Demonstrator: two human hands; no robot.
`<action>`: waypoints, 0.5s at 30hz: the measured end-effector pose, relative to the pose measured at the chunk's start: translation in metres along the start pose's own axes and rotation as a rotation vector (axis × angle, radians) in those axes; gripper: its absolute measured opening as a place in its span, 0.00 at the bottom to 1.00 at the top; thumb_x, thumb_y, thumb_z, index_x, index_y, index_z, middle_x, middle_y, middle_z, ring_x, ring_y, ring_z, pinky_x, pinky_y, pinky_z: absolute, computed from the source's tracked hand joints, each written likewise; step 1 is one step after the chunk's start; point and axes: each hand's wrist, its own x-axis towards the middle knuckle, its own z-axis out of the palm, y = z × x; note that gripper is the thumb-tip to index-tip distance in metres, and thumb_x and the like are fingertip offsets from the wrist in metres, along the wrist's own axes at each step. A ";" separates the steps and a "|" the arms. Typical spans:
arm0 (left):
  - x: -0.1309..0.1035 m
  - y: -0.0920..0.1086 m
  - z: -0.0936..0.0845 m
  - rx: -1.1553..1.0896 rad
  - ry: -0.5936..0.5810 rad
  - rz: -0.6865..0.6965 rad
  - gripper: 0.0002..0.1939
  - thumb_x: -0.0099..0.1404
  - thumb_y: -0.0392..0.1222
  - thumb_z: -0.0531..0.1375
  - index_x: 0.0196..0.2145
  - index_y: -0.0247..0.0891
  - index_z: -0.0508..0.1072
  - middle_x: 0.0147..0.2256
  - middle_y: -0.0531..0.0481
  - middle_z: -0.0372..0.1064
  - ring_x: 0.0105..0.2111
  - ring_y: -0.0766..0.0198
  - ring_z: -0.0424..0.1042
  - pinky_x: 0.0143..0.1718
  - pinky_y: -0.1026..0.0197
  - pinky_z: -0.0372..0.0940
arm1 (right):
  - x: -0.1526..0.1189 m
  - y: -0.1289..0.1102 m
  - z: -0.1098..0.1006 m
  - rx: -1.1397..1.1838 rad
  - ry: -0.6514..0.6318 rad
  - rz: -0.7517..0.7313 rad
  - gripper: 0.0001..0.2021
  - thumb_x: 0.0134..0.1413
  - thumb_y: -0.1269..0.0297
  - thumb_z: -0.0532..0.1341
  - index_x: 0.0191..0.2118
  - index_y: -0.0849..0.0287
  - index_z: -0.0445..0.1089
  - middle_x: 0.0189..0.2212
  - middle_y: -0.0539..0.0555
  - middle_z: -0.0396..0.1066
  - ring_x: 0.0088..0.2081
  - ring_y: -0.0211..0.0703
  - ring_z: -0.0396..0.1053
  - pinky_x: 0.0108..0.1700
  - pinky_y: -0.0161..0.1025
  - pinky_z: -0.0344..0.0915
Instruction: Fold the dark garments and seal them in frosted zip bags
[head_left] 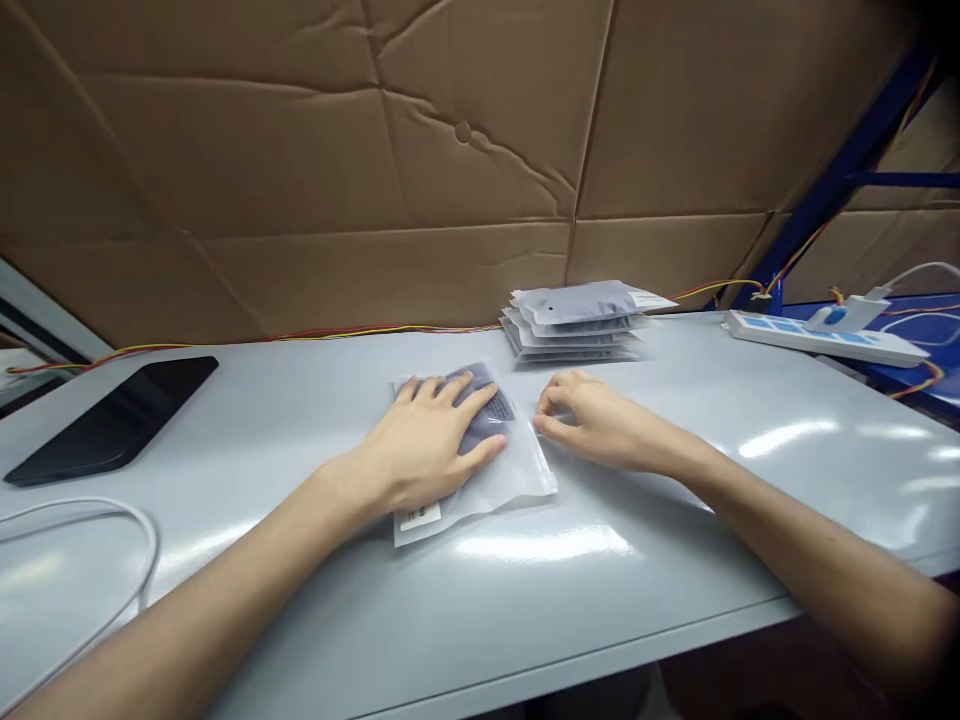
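Observation:
A frosted plastic zip bag [517, 470] lies flat on the table, with a dark folded item with small printed text showing through it. A white label sits at its lower left corner. Spread across the bag, my left hand [424, 440] is open and presses down on it. My right hand [592, 415] is at the bag's right edge, its fingers curled and thumb and forefinger brought together in a pinch. Whatever is between those fingertips, if anything, is too small to make out. Behind the hands stands a stack of similar filled bags [577, 320].
A black tablet-like device [112, 420] lies at the left, near a white cable [146, 540]. A white power strip [825, 338] with a plug in it is at the right rear. Red and yellow wires run along the back, below a cardboard wall [300, 160].

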 end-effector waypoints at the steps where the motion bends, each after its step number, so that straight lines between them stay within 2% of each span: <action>1: -0.001 0.002 -0.001 -0.021 0.005 0.026 0.36 0.70 0.66 0.44 0.69 0.47 0.56 0.69 0.45 0.51 0.65 0.42 0.55 0.65 0.36 0.49 | 0.002 0.004 0.003 -0.016 0.039 -0.003 0.10 0.60 0.61 0.57 0.36 0.56 0.76 0.41 0.57 0.74 0.48 0.51 0.68 0.51 0.45 0.62; 6: -0.003 0.013 0.001 -0.089 0.056 0.064 0.37 0.69 0.68 0.46 0.68 0.47 0.57 0.68 0.45 0.55 0.64 0.42 0.57 0.66 0.34 0.46 | 0.007 0.011 0.013 0.040 0.089 -0.032 0.09 0.61 0.59 0.58 0.39 0.56 0.74 0.41 0.56 0.72 0.48 0.49 0.67 0.49 0.43 0.64; 15: -0.001 0.016 0.006 -0.130 0.122 0.019 0.36 0.69 0.67 0.46 0.68 0.46 0.56 0.67 0.44 0.56 0.65 0.45 0.57 0.67 0.35 0.45 | 0.007 0.001 0.016 0.132 0.131 0.090 0.19 0.65 0.51 0.54 0.37 0.57 0.77 0.44 0.59 0.70 0.52 0.52 0.65 0.56 0.47 0.61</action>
